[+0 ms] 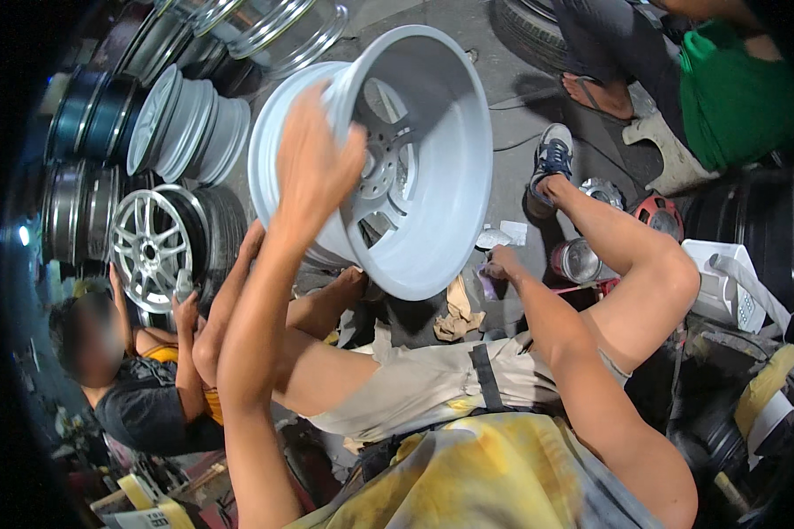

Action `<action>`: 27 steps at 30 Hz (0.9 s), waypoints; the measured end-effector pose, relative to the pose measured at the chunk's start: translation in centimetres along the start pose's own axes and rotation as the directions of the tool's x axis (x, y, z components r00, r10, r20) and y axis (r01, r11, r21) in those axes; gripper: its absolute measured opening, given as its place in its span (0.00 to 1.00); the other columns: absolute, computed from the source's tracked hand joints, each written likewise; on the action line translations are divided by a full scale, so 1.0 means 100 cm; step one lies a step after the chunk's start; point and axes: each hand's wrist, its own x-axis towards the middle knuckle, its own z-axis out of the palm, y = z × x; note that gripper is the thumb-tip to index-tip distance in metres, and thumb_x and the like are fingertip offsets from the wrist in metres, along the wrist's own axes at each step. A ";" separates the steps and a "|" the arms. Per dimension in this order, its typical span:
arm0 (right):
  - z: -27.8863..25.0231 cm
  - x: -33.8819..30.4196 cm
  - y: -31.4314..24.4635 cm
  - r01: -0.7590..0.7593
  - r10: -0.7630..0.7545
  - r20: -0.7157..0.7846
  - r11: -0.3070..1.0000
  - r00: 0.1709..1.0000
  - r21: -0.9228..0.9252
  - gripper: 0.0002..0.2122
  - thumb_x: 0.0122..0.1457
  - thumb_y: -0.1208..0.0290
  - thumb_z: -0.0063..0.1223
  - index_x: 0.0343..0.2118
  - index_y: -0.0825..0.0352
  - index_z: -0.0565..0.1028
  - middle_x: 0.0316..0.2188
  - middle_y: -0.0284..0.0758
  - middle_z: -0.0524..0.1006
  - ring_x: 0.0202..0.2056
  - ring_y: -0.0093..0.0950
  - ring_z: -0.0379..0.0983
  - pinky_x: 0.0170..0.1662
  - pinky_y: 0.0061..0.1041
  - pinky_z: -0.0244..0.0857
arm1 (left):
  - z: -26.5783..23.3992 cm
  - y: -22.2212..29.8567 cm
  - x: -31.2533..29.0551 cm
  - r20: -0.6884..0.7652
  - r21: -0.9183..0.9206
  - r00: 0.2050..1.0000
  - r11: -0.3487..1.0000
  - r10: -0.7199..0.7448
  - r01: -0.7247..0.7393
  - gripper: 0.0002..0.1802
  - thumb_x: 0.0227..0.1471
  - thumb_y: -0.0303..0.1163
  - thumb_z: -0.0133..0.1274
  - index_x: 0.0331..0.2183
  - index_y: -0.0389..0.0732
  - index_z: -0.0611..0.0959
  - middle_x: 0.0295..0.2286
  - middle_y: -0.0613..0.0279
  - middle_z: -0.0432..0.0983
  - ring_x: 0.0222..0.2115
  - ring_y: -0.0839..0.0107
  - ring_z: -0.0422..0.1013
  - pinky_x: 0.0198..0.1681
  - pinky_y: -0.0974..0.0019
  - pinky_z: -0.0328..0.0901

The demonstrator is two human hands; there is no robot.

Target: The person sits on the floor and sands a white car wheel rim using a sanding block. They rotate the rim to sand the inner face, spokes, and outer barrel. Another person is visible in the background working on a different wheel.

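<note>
A large pale grey wheel rim [432,256] stands tilted in front of me, its wide barrel opening facing right and its spokes showing inside. My left hand [313,167] reaches up to the rim's near left side and grips its edge, with the thumb toward the opening; the fingertips are blurred. Lower and to the right, my right hand [503,263] is apart from the rim, its fingers closed around a small purplish piece [487,284] whose kind I cannot make out. Crumpled brown paper [459,313] lies on the floor below the rim.
Several wheel rims [185,123] are stacked at the left. A person [154,397] there handles a silver spoked rim [150,247]. At the upper right sits another person in green cloth [737,97]. Open cans [578,260] and a white plastic container [723,282] stand by my right leg.
</note>
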 end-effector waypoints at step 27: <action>-0.157 0.004 -0.109 0.231 0.306 -0.673 0.777 0.674 0.585 0.12 0.53 0.61 0.62 0.33 0.66 0.83 0.29 0.42 0.82 0.31 0.37 0.80 0.39 0.35 0.71 | -0.036 -0.037 -0.033 0.094 -0.389 0.914 0.831 -0.395 0.399 0.24 0.60 0.30 0.53 0.56 0.31 0.75 0.46 0.53 0.78 0.48 0.70 0.71 0.55 0.67 0.62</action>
